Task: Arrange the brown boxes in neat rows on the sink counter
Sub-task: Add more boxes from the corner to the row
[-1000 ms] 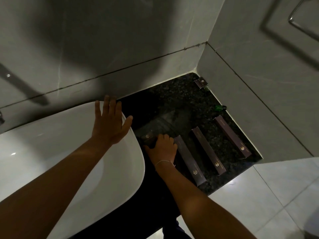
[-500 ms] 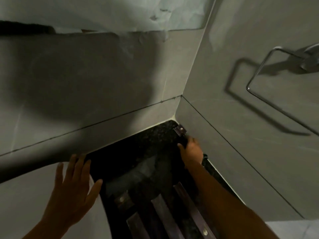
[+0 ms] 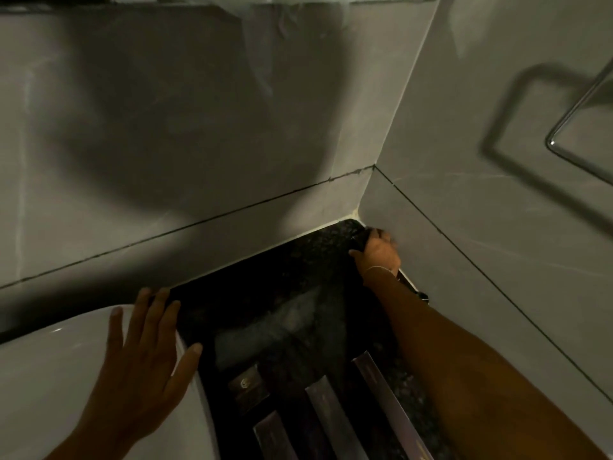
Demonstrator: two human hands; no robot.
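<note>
On the dark granite counter [image 3: 292,273], three long brown boxes lie side by side near the bottom edge: one at the left [image 3: 273,436], one in the middle [image 3: 333,421], one at the right [image 3: 386,403]. A small square brown box [image 3: 247,386] sits just beyond the left one. My right hand [image 3: 379,252] reaches into the far corner, its fingers closed around a small dark box [image 3: 359,241] that is mostly hidden. Fingers spread, my left hand [image 3: 142,370] rests flat on the white basin rim [image 3: 49,376].
Grey tiled walls close in the counter at the back and right. A metal towel ring [image 3: 577,127] hangs on the right wall. A light strip [image 3: 407,283] and a dark object [image 3: 423,296] show along the wall beside my right forearm.
My right hand has gone from the boxes at the front to the far corner and closed on the small box there. The view tilted up. The left hand stayed on the basin.
</note>
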